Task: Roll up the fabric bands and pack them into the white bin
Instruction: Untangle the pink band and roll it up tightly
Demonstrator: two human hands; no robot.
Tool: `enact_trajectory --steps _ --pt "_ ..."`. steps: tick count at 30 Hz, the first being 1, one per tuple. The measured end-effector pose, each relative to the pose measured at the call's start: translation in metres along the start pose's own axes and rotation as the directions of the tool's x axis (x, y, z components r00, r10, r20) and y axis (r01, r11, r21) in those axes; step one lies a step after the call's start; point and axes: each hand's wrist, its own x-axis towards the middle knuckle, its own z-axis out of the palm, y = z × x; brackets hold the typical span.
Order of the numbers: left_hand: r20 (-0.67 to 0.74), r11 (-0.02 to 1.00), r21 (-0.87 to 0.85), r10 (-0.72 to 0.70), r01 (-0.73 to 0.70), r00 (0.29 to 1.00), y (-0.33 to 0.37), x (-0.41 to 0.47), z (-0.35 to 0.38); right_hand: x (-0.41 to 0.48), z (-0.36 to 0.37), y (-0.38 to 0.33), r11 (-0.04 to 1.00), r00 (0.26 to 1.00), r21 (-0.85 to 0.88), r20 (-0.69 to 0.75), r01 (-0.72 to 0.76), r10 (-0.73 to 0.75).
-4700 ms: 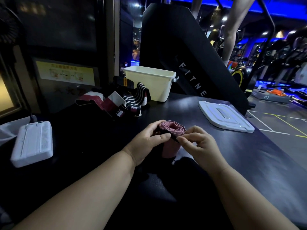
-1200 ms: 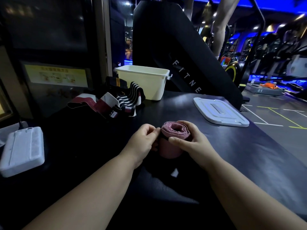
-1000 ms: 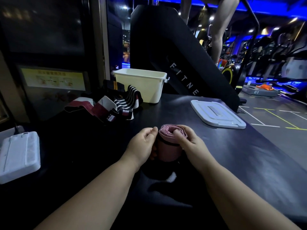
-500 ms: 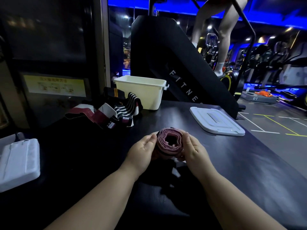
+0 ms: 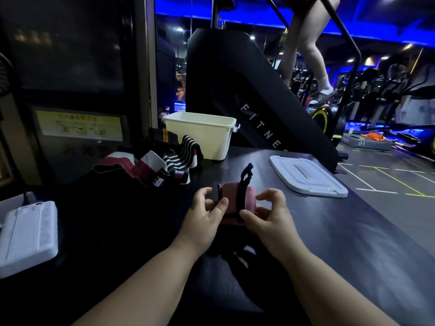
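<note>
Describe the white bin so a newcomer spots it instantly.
At the far edge of the dark table, in front of the black stair machine, stands the white bin, just behind the pile of striped bands. It is the only open-topped tub; the other white pieces lie flat.

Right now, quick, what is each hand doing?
Left hand: holding the rolled pink fabric band.
Right hand: holding the same roll, thumb by its black strap.

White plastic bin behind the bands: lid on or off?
Off. The white plastic bin is open-topped; a flat white lid lies apart on the black table, to its right.
</note>
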Motion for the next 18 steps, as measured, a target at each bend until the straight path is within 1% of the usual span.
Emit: enact_trajectory --steps 3,5,8,11,14,16,18 --pt "0.011 1.0 0.024 0.016 -0.016 1.0 -0.0024 0.0008 -0.0005 0.0003 0.0016 0.0018 0.996 0.996 -0.08 -0.069 0.044 -0.049" --pt "0.048 0.998 0.021 0.051 -0.052 0.998 -0.0014 -0.001 -0.0002 0.0012 0.0023 0.0046 0.993 0.993 -0.105 -0.094 0.056 -0.066" --pt "0.084 0.998 0.005 0.069 -0.07 0.994 -0.0015 -0.0019 0.0014 0.0023 0.0023 0.0069 0.989 0.994 -0.125 -0.068 0.073 -0.081" --pt "0.107 0.999 -0.011 0.032 -0.031 0.994 -0.0035 -0.0006 0.0009 0.004 0.0009 0.0054 0.984 0.996 -0.162 -0.029 0.075 -0.08" --pt "0.135 1.0 -0.018 0.024 -0.022 0.991 -0.0024 -0.0019 -0.0004 0.0041 -0.0001 0.0034 0.976 0.996 -0.2 0.025 0.088 -0.084" --pt "0.134 0.999 -0.029 0.026 -0.022 0.991 -0.0012 -0.0019 -0.0011 0.0049 -0.002 0.0029 0.978 0.997 -0.191 0.034 0.08 -0.075" --pt "0.089 0.998 0.019 0.059 -0.061 0.994 -0.0029 -0.001 -0.0016 0.0047 -0.0048 0.0018 0.977 0.996 -0.195 0.042 0.081 -0.074"
